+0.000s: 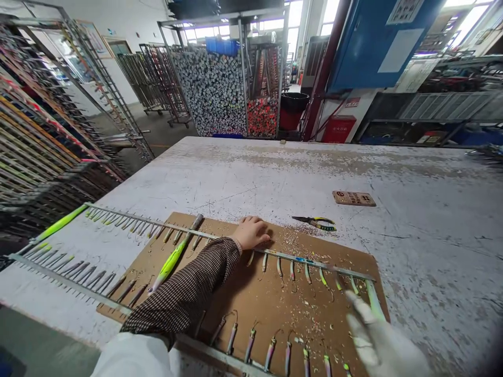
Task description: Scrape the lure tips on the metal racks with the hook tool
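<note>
Frame (288, 256) lies on cardboard (243, 303) beneath left hand (251, 233).

The sleeve (192, 283) had a fine dark-brown and cream check, with white cloth (133, 357) below it. The cardboard (283, 309) was plain brown, and the rack (326, 265) over it silver-grey with specks of blue. The rack's middle bar (172, 264) was bright yellow-green, paling to pinkish white at one end. Its small lures (271, 354) ran from grey to pinkish purple, some tipped yellow-green. The pliers (314, 223) were yellow and black, the tag (354, 198) tan with dark markings, the table (236, 173) scuffed white, the cabinet (363, 47) blue.
</note>
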`<state>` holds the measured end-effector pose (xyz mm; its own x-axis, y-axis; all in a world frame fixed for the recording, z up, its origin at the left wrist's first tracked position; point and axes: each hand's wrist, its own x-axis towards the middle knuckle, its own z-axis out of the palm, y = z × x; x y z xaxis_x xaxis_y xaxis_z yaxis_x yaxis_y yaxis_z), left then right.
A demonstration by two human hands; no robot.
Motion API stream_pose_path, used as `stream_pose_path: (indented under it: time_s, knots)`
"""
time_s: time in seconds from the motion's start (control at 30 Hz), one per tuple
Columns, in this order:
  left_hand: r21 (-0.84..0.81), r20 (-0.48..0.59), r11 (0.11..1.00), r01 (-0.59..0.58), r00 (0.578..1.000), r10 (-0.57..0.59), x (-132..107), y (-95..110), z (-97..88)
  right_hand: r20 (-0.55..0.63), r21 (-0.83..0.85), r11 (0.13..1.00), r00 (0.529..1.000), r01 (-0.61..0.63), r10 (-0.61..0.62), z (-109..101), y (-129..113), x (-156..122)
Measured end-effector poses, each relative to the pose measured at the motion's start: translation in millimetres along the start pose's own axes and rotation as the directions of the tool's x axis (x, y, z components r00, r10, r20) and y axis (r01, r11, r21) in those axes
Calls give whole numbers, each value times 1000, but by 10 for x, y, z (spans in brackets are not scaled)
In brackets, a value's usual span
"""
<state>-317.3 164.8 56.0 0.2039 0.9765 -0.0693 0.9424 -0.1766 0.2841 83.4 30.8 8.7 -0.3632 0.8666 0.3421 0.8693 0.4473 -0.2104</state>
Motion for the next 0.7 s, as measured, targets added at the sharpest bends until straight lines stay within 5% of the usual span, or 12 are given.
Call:
stream_pose_path:
  time_s: [0.1, 0.2, 0.33, 0.7]
  knots:
    - [-5, 51, 998, -61, 997, 61, 113, -28, 93, 143, 14, 952, 942, 306, -305, 222, -483, 196]
    - [6, 63, 994, -111, 992, 111, 189, -53, 167, 187, -35, 885, 873, 464, -450, 359, -881, 362]
    - [35, 84, 989, -145, 986, 141, 253, -51, 217, 219, -84, 867, 858, 490, -464, 419, -1063, 505]
    - [102, 171, 962, -254, 957, 235, 403, -9, 187, 200, -78, 900, 891, 430, -408, 543, -1013, 501]
